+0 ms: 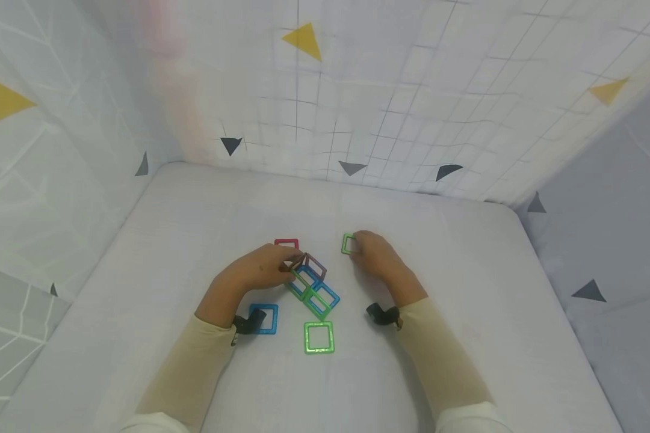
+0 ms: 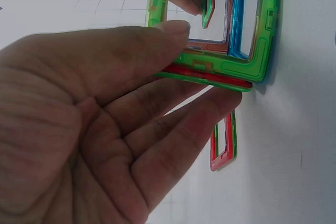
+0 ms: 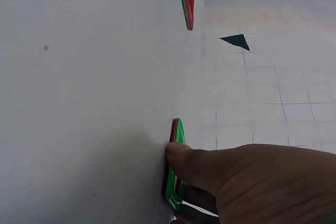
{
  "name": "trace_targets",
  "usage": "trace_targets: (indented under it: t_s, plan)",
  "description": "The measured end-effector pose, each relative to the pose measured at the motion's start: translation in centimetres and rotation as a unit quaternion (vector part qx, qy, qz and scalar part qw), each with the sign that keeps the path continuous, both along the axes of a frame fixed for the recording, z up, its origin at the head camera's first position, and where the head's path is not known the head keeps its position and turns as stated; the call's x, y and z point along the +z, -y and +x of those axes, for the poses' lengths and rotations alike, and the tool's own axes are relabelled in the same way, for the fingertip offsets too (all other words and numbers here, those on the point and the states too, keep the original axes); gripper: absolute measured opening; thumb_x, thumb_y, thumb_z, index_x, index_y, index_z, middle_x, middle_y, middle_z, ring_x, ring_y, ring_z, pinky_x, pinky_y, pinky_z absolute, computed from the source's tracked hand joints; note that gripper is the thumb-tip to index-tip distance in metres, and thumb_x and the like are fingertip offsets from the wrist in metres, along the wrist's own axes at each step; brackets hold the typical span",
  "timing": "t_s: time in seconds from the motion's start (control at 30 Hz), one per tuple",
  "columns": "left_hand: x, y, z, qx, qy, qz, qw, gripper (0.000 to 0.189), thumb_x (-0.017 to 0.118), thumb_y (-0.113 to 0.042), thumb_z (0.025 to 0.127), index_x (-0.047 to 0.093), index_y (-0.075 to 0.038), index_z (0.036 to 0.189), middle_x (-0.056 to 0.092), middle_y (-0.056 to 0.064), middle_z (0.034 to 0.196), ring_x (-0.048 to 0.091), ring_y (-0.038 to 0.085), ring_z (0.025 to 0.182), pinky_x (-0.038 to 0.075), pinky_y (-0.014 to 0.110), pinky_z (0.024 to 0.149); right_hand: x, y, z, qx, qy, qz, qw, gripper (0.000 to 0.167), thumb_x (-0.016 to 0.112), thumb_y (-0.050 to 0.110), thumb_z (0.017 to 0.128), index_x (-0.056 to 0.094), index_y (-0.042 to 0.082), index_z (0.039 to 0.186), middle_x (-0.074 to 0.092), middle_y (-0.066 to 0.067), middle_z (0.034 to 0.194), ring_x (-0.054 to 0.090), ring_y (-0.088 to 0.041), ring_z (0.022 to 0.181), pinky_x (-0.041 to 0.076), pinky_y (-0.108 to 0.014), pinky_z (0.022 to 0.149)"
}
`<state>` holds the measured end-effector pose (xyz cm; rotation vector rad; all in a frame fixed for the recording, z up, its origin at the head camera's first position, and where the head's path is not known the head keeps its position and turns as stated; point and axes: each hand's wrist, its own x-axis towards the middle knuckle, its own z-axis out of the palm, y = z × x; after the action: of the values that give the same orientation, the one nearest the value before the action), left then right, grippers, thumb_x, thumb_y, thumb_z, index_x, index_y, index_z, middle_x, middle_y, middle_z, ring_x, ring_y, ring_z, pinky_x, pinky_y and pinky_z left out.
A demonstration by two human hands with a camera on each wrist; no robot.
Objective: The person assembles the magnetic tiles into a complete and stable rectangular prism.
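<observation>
My left hand (image 1: 262,267) grips a small structure of joined magnetic tiles (image 1: 306,293), square frames in green, blue and reddish brown. In the left wrist view its thumb presses a green tile (image 2: 220,62), while the fingers lie behind and below a red-and-green edge. My right hand (image 1: 376,255) pinches a single magnetic tile (image 1: 344,243), apart from the structure and to its right. In the right wrist view that tile (image 3: 180,135) shows one green face and one red face, seen nearly edge-on. Part of it is hidden by the thumb.
Behind my left hand lies a red tile (image 1: 286,241), partly covered. A blue tile (image 1: 274,319) lies near the left wrist, and a green tile (image 1: 319,350) is in front of the structure. White patterned sheets (image 1: 352,120) stand behind the pale work surface (image 1: 439,240).
</observation>
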<state>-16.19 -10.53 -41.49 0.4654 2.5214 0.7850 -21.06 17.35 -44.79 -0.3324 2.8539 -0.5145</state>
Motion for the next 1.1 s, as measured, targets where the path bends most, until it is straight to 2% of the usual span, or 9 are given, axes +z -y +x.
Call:
trace_targets:
  t_s: [0.17, 0.37, 0.5, 0.63, 0.77, 0.9, 1.1]
  plan:
    - [0.1, 0.0, 0.0, -0.002, -0.003, 0.002, 1.0, 0.054, 0.077, -0.017, 0.095, 0.061, -0.017, 0.146, 0.069, 0.001, 0.125, 0.064, 0.023, 0.11, 0.054, 0.045, 0.099, 0.1, -0.3, 0.0, -0.002, -0.003, -0.006, 1.0, 0.061, 0.074, 0.016, 0.097, 0.049, -0.001, 0.15, 0.052, -0.02, 0.147, 0.046, -0.037, 0.139, 0.034, -0.049, 0.117]
    - [0.2, 0.0, 0.1, 0.004, 0.0, 0.003, 1.0, 0.055, 0.077, -0.017, 0.095, 0.06, -0.016, 0.147, 0.069, 0.002, 0.127, 0.064, 0.024, 0.111, 0.054, 0.045, 0.099, 0.1, -0.7, 0.2, -0.037, -0.026, -0.017, 0.9988, 0.064, 0.084, 0.021, 0.088, 0.057, 0.0, 0.142, 0.056, -0.014, 0.122, 0.055, -0.03, 0.11, 0.047, -0.046, 0.104]
    - [0.3, -0.1, 0.1, 0.006, 0.008, 0.003, 0.9999, 0.056, 0.077, -0.017, 0.095, 0.059, -0.016, 0.148, 0.069, 0.003, 0.128, 0.063, 0.024, 0.112, 0.053, 0.046, 0.1, 0.1, -1.1, 0.6, -0.059, -0.031, -0.036, 0.9971, 0.055, 0.081, 0.021, 0.092, 0.061, -0.002, 0.138, 0.059, -0.013, 0.113, 0.056, -0.029, 0.101, 0.05, -0.046, 0.096]
    - [0.5, -0.1, 0.1, 0.006, 0.009, 0.001, 0.9999, 0.057, 0.077, -0.017, 0.096, 0.059, -0.016, 0.149, 0.068, 0.002, 0.129, 0.063, 0.024, 0.113, 0.052, 0.046, 0.102, 0.2, -1.3, 1.3, -0.06, -0.041, -0.057, 0.9957, 0.039, 0.067, 0.015, 0.101, 0.064, -0.004, 0.135, 0.065, -0.016, 0.111, 0.059, -0.031, 0.1, 0.051, -0.048, 0.096]
    - [0.5, -0.1, 0.1, 0.003, 0.009, -0.001, 1.0, 0.057, 0.077, -0.017, 0.096, 0.058, -0.016, 0.15, 0.069, 0.002, 0.129, 0.063, 0.023, 0.113, 0.052, 0.046, 0.102, 0.3, -1.5, 2.0, -0.058, -0.054, -0.063, 0.9949, 0.033, 0.06, 0.009, 0.103, 0.065, -0.006, 0.132, 0.067, -0.02, 0.119, 0.062, -0.034, 0.113, 0.049, -0.049, 0.102]
    - [0.3, -0.2, 0.1, 0.001, 0.007, 0.0, 1.0, 0.058, 0.077, -0.017, 0.095, 0.058, -0.016, 0.15, 0.069, 0.002, 0.127, 0.063, 0.023, 0.111, 0.052, 0.046, 0.101, 0.9, -1.4, 3.2, -0.06, -0.063, -0.07, 0.9938, 0.029, 0.06, 0.007, 0.102, 0.069, -0.004, 0.127, 0.069, -0.02, 0.123, 0.062, -0.035, 0.12, 0.05, -0.048, 0.102]
    - [0.2, -0.1, 0.2, 0.0, 0.005, 0.0, 1.0, 0.057, 0.077, -0.017, 0.095, 0.058, -0.016, 0.149, 0.07, 0.001, 0.125, 0.063, 0.023, 0.11, 0.052, 0.046, 0.101, 2.1, -1.1, 5.5, -0.047, -0.045, -0.075, 0.9951, 0.026, 0.066, 0.009, 0.1, 0.073, -0.001, 0.122, 0.072, -0.015, 0.117, 0.066, -0.028, 0.105, 0.055, -0.045, 0.092]
